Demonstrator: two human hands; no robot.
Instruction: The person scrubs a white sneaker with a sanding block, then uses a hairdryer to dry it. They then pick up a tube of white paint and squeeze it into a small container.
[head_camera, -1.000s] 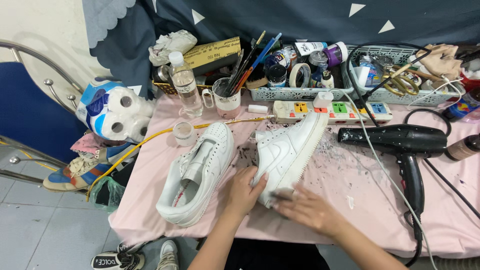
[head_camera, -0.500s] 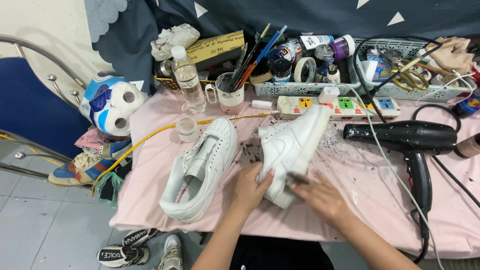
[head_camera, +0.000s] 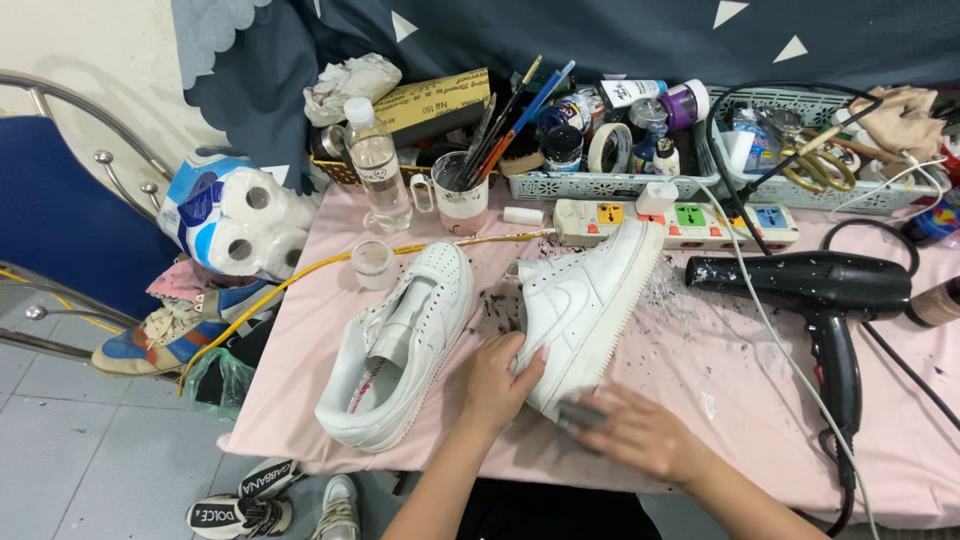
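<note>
The left hand (head_camera: 497, 385) grips the white shoe (head_camera: 580, 310), light and stiff; the right hand (head_camera: 640, 435), at four o'clock, pinches a small gray tool (head_camera: 582, 413).

Pink-clothed table (head_camera: 780, 400), grey tiled floor (head_camera: 90, 460), dark curtain (head_camera: 640, 35).

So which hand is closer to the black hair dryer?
Right. The right hand lies by the shoe's heel, below-left of the hair dryer; the left hand rests farther left.

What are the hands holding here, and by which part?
The left hand steadies the right-side white sneaker by its heel end. The right hand grips a small grey tool against the sole edge.
</note>
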